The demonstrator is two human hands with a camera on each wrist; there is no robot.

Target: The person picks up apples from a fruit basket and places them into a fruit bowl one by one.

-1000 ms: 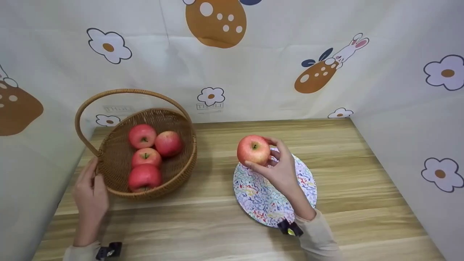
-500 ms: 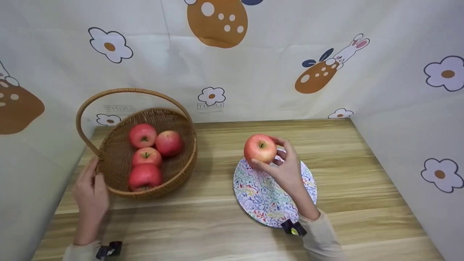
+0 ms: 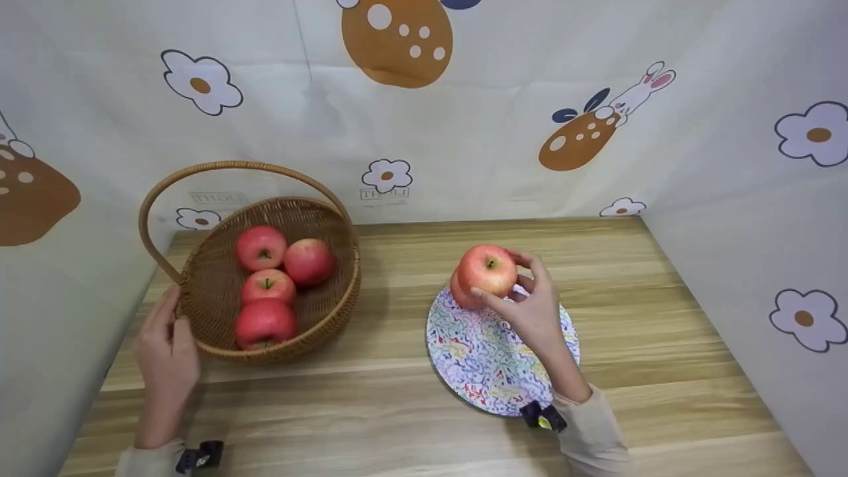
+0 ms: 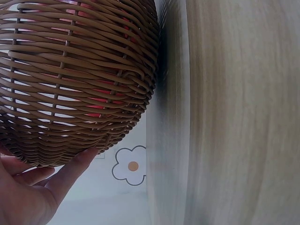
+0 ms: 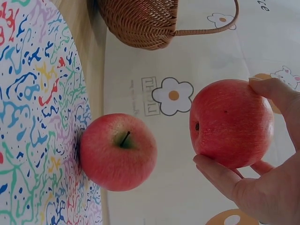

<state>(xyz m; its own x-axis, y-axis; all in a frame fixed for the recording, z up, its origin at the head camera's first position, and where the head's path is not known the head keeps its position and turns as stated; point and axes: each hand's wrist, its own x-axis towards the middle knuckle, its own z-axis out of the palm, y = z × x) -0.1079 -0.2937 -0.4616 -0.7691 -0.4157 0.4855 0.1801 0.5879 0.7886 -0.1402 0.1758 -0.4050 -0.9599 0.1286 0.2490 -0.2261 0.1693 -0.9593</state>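
Note:
A red apple [image 3: 488, 270] is in my right hand [image 3: 533, 305], pinched between thumb and fingers and raised above the round plate [image 3: 477, 358] with a multicoloured squiggle pattern. Another apple [image 5: 118, 152] sits on the plate, apart from the held one in the right wrist view; the head view shows it partly hidden behind the held apple. On the left, my left hand [image 3: 165, 348] grips the side of a brown wicker basket [image 3: 344, 311]. Its fingers [image 4: 77, 166] touch the weave in the left wrist view. Several red apples [image 3: 266, 322] lie inside the basket.
The basket's tall arched handle [image 3: 238, 165] rises toward the back wall. Pale printed sheeting [image 3: 464, 132] encloses the back and sides of the wood-grain table [image 3: 371, 411]. Each wrist carries a small black device.
My right hand has moved to the right with the held apple, uncovering part of the apple on the plate. My left hand and the basket have stayed about where they were.

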